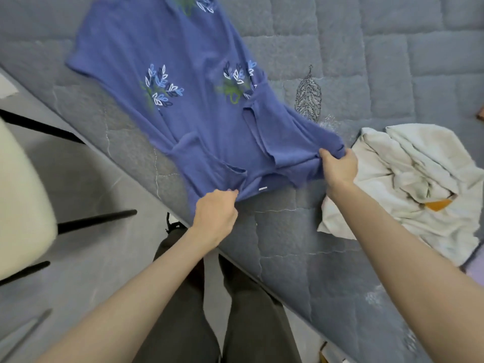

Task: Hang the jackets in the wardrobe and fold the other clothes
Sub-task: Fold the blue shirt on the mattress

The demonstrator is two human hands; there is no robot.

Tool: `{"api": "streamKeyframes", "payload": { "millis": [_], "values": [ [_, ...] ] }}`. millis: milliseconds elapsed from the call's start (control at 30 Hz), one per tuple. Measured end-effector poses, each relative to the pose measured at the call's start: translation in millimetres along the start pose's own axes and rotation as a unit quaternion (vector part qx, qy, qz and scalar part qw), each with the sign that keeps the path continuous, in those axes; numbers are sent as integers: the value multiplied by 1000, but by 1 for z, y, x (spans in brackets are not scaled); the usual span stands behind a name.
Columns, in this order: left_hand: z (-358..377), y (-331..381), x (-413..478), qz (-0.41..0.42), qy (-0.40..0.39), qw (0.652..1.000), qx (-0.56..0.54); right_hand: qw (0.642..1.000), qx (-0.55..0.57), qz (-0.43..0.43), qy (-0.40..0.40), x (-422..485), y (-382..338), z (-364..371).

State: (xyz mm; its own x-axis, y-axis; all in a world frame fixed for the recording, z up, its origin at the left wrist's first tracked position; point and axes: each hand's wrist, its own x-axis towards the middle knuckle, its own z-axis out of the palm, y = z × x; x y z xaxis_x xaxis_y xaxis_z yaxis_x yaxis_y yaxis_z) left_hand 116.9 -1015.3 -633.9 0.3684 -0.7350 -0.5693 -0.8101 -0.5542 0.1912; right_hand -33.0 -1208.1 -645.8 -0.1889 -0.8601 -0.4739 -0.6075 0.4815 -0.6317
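Far left: cream chair (23,200), black legs, on the floor beside the bed. Centre: blue leaf-print dress (183,100), stretched over the grey quilted mattress (392,61). Its long axis runs away from me toward the upper left, with the neckline at my end. My left hand (216,210) pinches the neckline edge, fingers curled on the cloth, and is the hand nearer my body. Neck label (262,189): white, too small to read. My right hand (339,166) grips the shoulder cloth, further out. Far right: crumpled off-white garment (419,179), just beside that hand.
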Motion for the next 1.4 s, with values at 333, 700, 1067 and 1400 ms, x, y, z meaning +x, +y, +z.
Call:
{"api": "streamKeyframes", "payload": {
  "millis": [333, 700, 1067, 1400],
  "values": [
    [-26, -2, -19, 5, -15, 998, -65, 983, 153, 82, -59, -20, -10, -21],
    [-94, -110, 51, -100, 83, 979, -157, 922, 342, 103, -151, -38, -140, 93],
    [-52, -72, 43, 84, 168, 978, -91, 992, -104, -13, 77, -31, -74, 120],
    [14, -62, 38, -6, 77, 995, 58, 984, 111, 101, -92, -10, -66, 109]
  ]
}}
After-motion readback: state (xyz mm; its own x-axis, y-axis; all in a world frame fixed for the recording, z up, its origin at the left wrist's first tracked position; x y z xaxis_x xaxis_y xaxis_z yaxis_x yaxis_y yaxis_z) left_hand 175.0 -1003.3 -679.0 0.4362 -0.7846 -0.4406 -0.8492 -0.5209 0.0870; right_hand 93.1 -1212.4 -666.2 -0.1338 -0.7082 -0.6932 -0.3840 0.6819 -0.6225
